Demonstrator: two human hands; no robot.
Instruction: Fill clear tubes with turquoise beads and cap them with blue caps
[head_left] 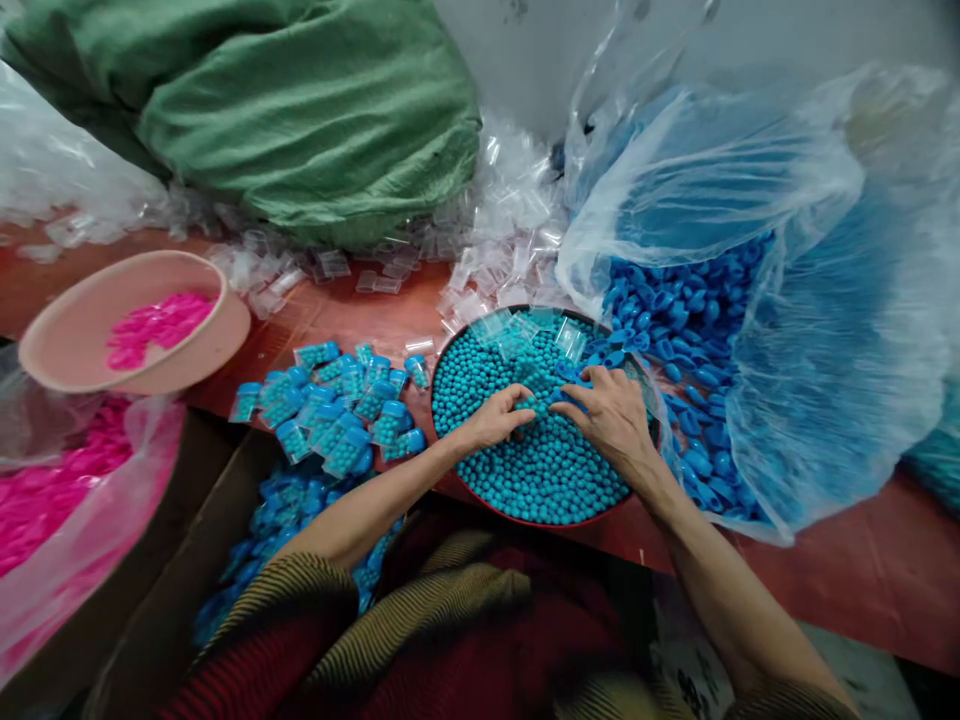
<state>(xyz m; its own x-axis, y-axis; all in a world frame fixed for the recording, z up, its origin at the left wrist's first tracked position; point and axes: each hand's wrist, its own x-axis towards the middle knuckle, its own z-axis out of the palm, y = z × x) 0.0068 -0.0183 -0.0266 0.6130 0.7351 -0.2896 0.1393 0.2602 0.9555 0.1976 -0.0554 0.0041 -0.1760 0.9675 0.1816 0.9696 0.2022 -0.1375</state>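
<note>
A red table (832, 570) is crossing the frame before a grey wall (517, 60). At centre, a round tub (540, 523) of blue beads (551, 480) is opening upward, its axis standing upright. The left hand (495, 415) and right hand (619, 425) are curling narrowly over it; their hold I cannot tell.
</note>
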